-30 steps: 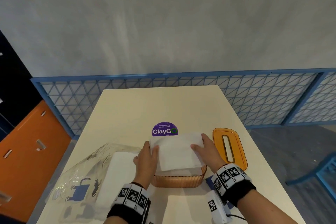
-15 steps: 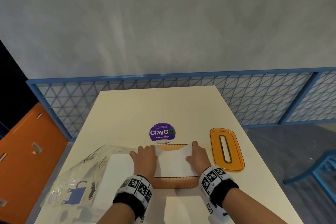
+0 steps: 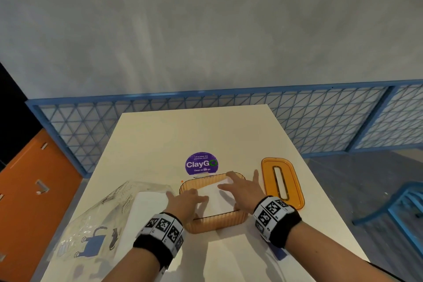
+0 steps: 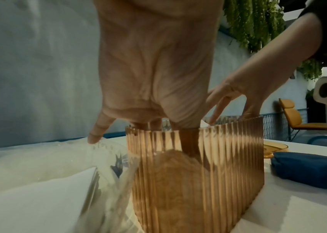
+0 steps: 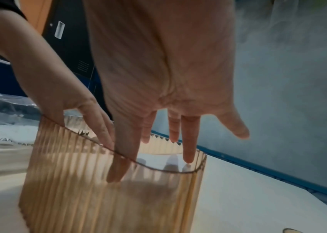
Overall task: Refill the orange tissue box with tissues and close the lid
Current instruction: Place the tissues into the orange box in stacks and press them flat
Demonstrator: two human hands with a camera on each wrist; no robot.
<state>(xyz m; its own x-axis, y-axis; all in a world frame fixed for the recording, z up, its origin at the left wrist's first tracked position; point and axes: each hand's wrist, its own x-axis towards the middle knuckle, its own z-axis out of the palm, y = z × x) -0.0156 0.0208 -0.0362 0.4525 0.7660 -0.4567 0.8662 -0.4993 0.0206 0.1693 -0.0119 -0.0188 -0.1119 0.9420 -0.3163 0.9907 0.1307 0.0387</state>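
Left of the hands a clear plastic pack of spare tissues lies on the surface. The left hand and right hand, both flat with fingers straight, press the white tissues down inside the orange tissue box between the wrists. Filling looks nearly done; closing remains. The lid lies just right of the right hand, apart from the box, near the surface's right edge, with open room beyond the hands
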